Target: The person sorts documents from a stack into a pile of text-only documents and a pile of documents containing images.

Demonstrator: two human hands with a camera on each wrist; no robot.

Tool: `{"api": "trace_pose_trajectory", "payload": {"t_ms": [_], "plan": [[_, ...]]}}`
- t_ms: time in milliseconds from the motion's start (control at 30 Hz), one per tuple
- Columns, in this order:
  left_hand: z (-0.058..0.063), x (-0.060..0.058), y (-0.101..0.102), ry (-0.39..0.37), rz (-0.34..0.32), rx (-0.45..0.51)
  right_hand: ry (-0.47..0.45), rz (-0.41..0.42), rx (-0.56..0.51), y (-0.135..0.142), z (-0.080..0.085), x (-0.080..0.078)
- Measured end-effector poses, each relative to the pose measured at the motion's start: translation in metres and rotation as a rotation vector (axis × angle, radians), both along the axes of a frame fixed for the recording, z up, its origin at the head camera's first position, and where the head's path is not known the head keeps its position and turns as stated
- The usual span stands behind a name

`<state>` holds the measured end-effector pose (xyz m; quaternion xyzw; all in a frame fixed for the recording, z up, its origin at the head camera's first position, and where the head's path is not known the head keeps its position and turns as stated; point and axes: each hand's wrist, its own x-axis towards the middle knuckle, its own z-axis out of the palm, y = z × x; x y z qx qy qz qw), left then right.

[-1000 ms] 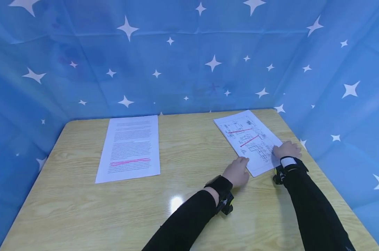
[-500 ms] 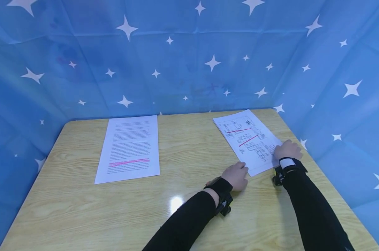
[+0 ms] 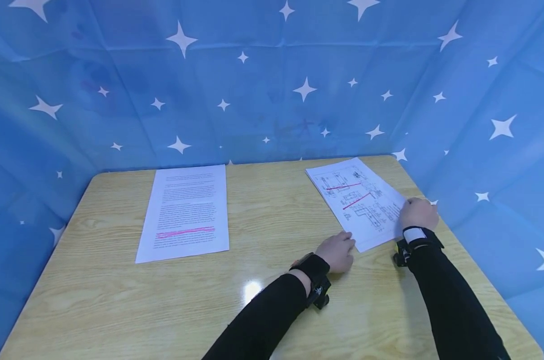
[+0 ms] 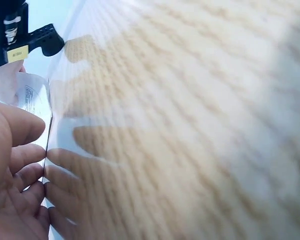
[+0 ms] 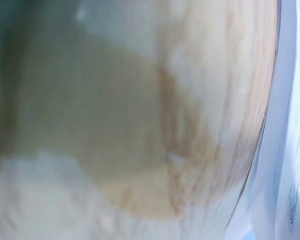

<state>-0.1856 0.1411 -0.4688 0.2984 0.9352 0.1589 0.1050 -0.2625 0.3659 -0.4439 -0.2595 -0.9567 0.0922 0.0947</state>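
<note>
On the pale, flat wooden table (image 3: 118,300), a white rectangular text page (image 3: 186,215) lies left of white rectangular paper drawings (image 3: 355,202). Blue fabric (image 3: 249,80) hangs behind.

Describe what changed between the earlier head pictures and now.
The right hand has shifted slightly rightward at the edge of the drawing, its fingers now less visible. The left hand has eased slightly toward the person. No new grip or release is clear. The text sheet stays put; the drawing lies nearly as before.
</note>
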Motion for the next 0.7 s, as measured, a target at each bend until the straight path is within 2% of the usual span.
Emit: {"api": "trace_pose_trajectory", "payload": {"t_ms": [100,200,233,333,400,467,567,700], "plan": [[-0.006,-0.003,-0.002,-0.012,-0.001,0.074,-0.022,-0.007,0.024,0.006,-0.004,-0.008],[-0.010,-0.005,-0.005,-0.033,0.005,0.187,0.001,0.015,0.061,0.017,-0.014,-0.019],[-0.010,-0.005,-0.007,-0.053,0.013,0.235,0.021,0.036,0.040,0.023,-0.017,-0.023],[-0.006,-0.007,-0.011,-0.143,0.068,0.399,0.136,0.087,0.010,0.021,-0.007,-0.024],[-0.003,-0.009,-0.014,-0.211,0.126,0.500,0.201,0.100,-0.056,0.007,0.018,-0.016],[0.001,-0.012,-0.018,-0.268,0.190,0.583,0.267,0.106,-0.119,-0.014,0.050,-0.002],[0.005,-0.017,-0.026,-0.331,0.286,0.688,0.321,0.141,-0.210,-0.036,0.091,0.016],[0.013,-0.024,-0.041,-0.385,0.379,0.822,0.390,0.179,-0.275,-0.053,0.126,0.028]]}}
